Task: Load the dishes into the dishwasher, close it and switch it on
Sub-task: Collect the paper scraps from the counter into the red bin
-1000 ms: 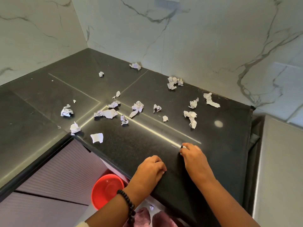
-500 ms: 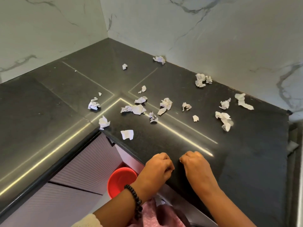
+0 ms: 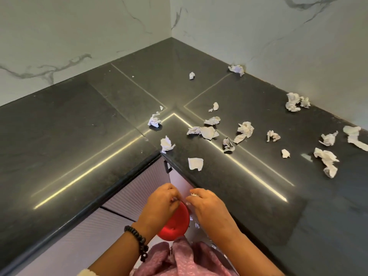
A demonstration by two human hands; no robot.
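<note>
No dishwasher shows in the head view, and the only vessel is a red bowl-like container below the counter edge. Both my hands hover over it, in front of the black counter. My left hand, with a dark bead bracelet on the wrist, has its fingers curled with the tips together. My right hand pinches a small white paper scrap at its fingertips. Tiny white bits hang in the air under the right hand.
Several crumpled white paper pieces lie scattered over the L-shaped counter, one flat piece near its front edge. Marble walls close the corner behind. Ribbed cabinet fronts run below the counter. Pink cloth is at the bottom.
Both hands have left the counter edge and drawn back over the red container. The camera has swung left, so the counter's inner corner is now central.
</note>
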